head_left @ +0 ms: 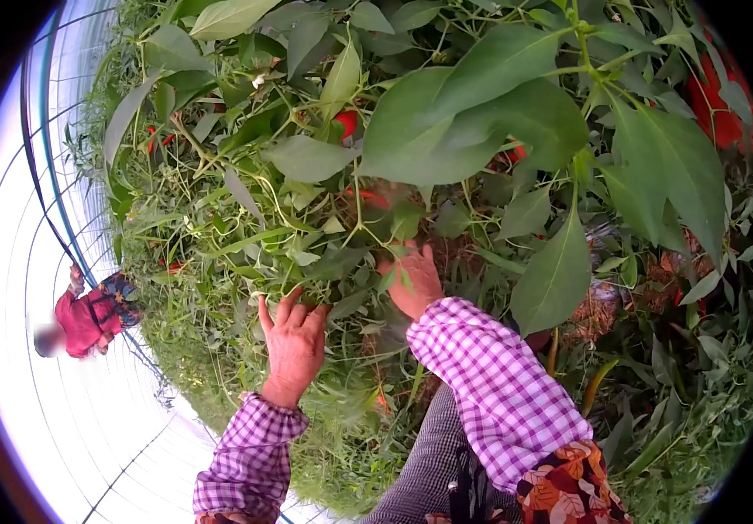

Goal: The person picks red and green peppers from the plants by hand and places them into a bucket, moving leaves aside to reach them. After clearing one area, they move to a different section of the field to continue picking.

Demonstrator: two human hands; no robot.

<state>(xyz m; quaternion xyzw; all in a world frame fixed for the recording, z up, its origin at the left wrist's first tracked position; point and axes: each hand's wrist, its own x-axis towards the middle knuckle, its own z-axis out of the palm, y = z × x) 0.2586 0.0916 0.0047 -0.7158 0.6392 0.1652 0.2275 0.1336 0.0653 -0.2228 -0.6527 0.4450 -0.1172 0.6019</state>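
Green leafy plants (pixel 306 159) with red peppers among them fill the middle of the view. My left hand (pixel 293 342) touches the foliage at centre left, its fingers apart and nothing in them. To its right, my right hand (pixel 413 278) reaches in among the stems, partly covered by leaves; its fingertips are hidden. One red pepper (pixel 347 123) hangs above both hands, and another red one (pixel 374 199) shows blurred just above my right hand. Both forearms wear purple checked sleeves.
Large leaves (pixel 481 122) hang close at the upper right, with a big red shape (pixel 717 105) behind them. At the far left a person in a red top (pixel 86 321) is beside the plants, under a pale framed cover. My leg (pixel 420 454) is at the bottom.
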